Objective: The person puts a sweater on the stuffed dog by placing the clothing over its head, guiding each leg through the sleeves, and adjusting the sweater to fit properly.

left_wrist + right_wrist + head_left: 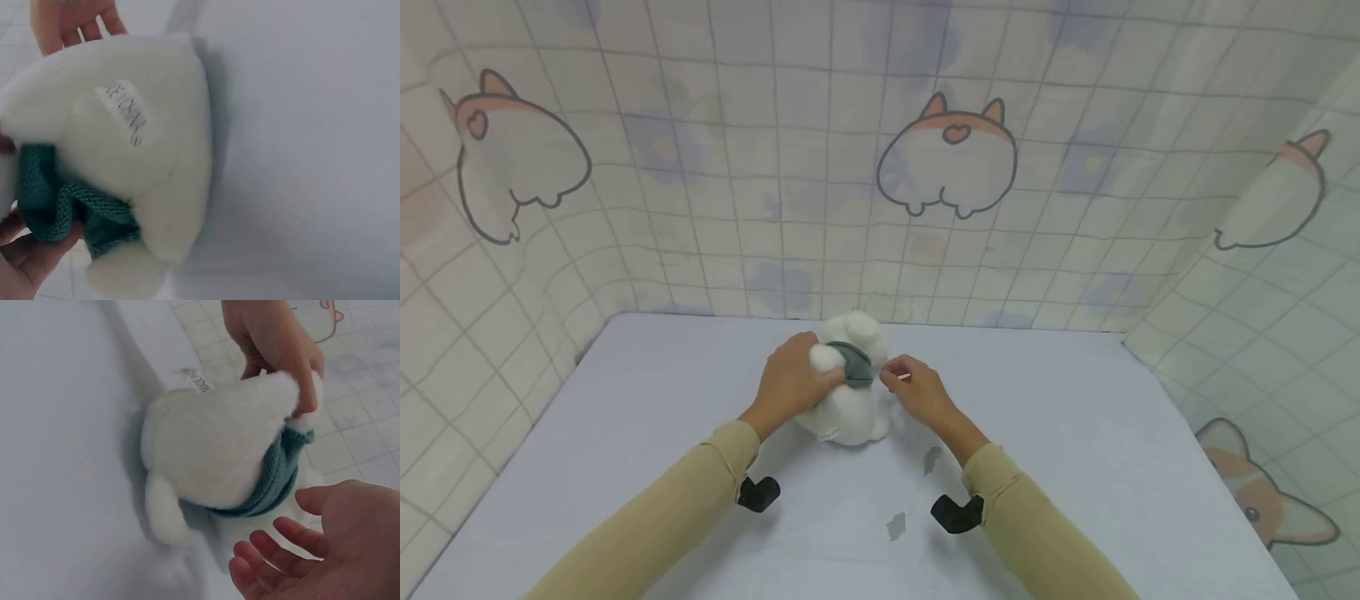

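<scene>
A white plush toy (850, 417) with a green knitted scarf (856, 365) is near the back edge of the table. My left hand (793, 379) grips it from the left side, at the scarf. To the right of the toy, my right hand (921, 392) is held close beside it, fingers loosely bent. In the right wrist view that right hand (350, 531) has relaxed, spread fingers and holds nothing. A printed white label (128, 112) is on the toy's body in the left wrist view. The toy's face cannot be made out.
The white table (1037, 467) meets a checked cloth wall (812, 250) with corgi drawings behind, left and right. Two small grey patches (897, 526) lie on the tabletop between the arms. A black mount (957, 514) juts from each wrist.
</scene>
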`<state>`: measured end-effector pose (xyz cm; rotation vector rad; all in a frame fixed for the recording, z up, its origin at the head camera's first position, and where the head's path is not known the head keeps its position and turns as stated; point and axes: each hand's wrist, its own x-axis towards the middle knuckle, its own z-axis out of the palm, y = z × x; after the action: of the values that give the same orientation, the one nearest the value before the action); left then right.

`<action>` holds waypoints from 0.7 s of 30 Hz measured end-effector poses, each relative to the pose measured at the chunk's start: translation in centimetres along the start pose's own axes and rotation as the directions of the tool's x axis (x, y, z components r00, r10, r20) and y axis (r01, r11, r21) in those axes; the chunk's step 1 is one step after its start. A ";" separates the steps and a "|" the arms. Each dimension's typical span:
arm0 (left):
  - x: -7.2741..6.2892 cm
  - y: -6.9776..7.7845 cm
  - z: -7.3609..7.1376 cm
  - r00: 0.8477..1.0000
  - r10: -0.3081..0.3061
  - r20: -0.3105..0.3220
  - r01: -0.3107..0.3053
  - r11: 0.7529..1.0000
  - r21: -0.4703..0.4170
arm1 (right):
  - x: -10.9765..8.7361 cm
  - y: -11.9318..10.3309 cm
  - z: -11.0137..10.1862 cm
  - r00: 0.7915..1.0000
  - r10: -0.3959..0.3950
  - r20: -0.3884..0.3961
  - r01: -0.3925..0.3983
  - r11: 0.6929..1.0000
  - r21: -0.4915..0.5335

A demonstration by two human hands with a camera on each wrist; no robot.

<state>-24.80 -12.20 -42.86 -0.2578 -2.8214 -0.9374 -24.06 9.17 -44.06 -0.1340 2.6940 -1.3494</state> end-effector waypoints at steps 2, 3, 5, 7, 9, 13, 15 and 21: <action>0.0 -0.3 0.3 0.999 -0.023 -0.040 0.021 0.998 -0.056 | 0.0 0.5 0.0 0.999 0.020 0.038 -0.021 1.000 0.017; 0.0 -0.4 0.3 0.998 -0.038 -0.055 0.033 0.996 -0.083 | 0.1 0.7 -0.1 0.998 0.030 0.061 -0.032 0.999 0.041; 0.1 -0.5 0.5 0.995 -0.060 -0.081 0.049 0.989 -0.137 | 0.1 1.1 -0.2 0.994 0.043 0.103 -0.054 0.994 0.098; 0.1 -0.4 0.5 0.991 -0.078 -0.105 0.058 0.981 -0.183 | 0.1 1.5 -0.2 0.989 0.053 0.141 -0.077 0.983 0.166; 0.2 -0.2 0.5 0.987 -0.093 -0.133 0.061 0.972 -0.229 | 0.2 1.8 -0.1 0.982 0.058 0.180 -0.099 0.968 0.231; 0.3 0.3 0.9 0.975 -0.138 -0.173 0.069 0.933 -0.352 | 0.3 2.3 0.2 0.976 0.056 0.211 -0.115 0.954 0.279; 0.4 0.6 1.3 0.972 -0.152 -0.180 0.067 0.910 -0.409 | 0.3 2.5 0.4 0.976 0.043 0.212 -0.108 0.946 0.305; 0.6 1.2 2.2 0.988 -0.111 -0.104 0.049 0.880 -0.472 | 0.1 2.5 0.5 0.985 0.049 0.168 -0.111 0.915 0.387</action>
<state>-25.29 -9.84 -43.81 -0.1273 -2.4639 -1.5908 -24.18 10.24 -46.39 -0.0820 2.2215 -1.7432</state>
